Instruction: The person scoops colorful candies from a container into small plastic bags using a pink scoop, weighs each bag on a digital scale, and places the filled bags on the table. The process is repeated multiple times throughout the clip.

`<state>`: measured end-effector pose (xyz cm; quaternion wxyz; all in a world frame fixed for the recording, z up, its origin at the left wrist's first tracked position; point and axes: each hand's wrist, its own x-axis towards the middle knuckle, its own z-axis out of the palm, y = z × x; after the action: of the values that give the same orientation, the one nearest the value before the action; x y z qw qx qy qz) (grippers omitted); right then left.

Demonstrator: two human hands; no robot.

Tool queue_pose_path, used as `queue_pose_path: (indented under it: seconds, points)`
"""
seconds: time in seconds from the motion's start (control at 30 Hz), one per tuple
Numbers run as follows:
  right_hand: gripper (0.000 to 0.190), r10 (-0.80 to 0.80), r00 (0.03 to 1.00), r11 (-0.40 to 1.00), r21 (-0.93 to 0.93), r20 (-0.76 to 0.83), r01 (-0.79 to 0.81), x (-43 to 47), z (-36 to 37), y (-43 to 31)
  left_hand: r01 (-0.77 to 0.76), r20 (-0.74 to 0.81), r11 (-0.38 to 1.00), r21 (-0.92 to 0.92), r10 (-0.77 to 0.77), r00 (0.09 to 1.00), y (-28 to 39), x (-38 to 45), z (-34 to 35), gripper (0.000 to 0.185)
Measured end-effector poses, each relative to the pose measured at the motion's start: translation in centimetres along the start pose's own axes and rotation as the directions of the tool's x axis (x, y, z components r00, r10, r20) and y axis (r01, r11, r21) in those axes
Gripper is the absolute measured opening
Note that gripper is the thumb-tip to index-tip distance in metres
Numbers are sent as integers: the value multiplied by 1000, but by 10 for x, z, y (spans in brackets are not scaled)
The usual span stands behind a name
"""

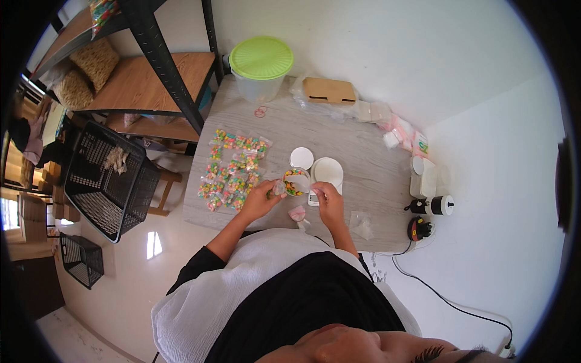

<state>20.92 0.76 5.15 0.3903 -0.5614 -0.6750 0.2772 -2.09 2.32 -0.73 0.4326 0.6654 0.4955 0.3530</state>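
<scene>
My left hand holds a small clear plastic bag beside a round tub of colourful candies. My right hand is at the tub's other side, with its fingertips pinched on a white scoop or spoon that reaches over the tub; its exact shape is unclear. Behind the right hand lies a white kitchen scale. A round white lid rests behind the tub. Several filled clear bags of colourful candies lie to the left. A small pink-and-white packet is near the table's front edge.
A lidded plastic container and a cardboard box stand at the back of the table. Empty clear bags lie at the right front. A power adapter with cables sits at the right edge. A black crate stands left.
</scene>
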Motion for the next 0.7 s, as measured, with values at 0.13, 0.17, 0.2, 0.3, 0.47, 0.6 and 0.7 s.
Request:
queue_pose_path:
  seconds: [0.13,0.17,0.2,0.3,0.47,0.6,0.7]
  points:
    - [13,94,996,994,48,0,-94,2,-3,0,12,44,999,50,-14,999,4,0,-1,50]
    - [12,93,996,995,49,-6,-93,3,-4,3,3,48,999,50,-6,999,3,0,-1,51]
    - [12,92,996,995,51,-13,-91,3,-4,5,-5,51,999,52,3,999,2,0,-1,51]
    - [12,204,979,968,146,5,-203,2,0,12,-21,54,999,43,18,998,1,-1,0,51]
    - [13,189,982,968,171,2,-186,2,2,16,-24,63,999,34,22,998,2,-1,0,53]
    - [13,210,978,967,155,-18,-204,5,0,26,-34,77,997,63,29,997,1,0,0,53]
    - [13,162,987,980,117,-12,-160,6,1,23,-31,76,997,65,26,997,3,0,0,53]
